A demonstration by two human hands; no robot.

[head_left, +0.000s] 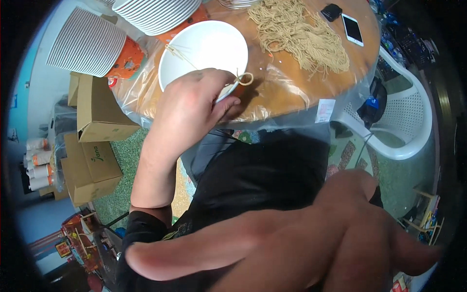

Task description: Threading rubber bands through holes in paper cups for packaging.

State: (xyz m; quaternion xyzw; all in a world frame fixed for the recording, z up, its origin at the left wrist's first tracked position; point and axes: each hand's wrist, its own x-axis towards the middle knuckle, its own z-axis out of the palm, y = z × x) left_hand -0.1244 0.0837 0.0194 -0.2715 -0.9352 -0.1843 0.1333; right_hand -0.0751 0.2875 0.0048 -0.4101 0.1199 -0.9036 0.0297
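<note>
A white paper tub (204, 46) lies tipped on the table with its inside facing me. My left hand (189, 104) grips the near right part of its rim, fingers inside and thumb outside. A small loop of tan cord (246, 79) stands out from the rim by those fingers, and thin strands of cord (180, 54) lie across the tub's far left edge. Close to the camera, my right hand (311, 238) is raised large in the foreground with its fingers spread and nothing seen in it.
Stacked paper tubs (90, 44) with orange outsides stand at the far left. A heap of tan cords (301, 36) lies on the plastic-covered table (287, 95), near a phone (352, 29) and a small black item (332, 12). Cardboard boxes (92, 163) sit left; a white chair (404, 104) stands right.
</note>
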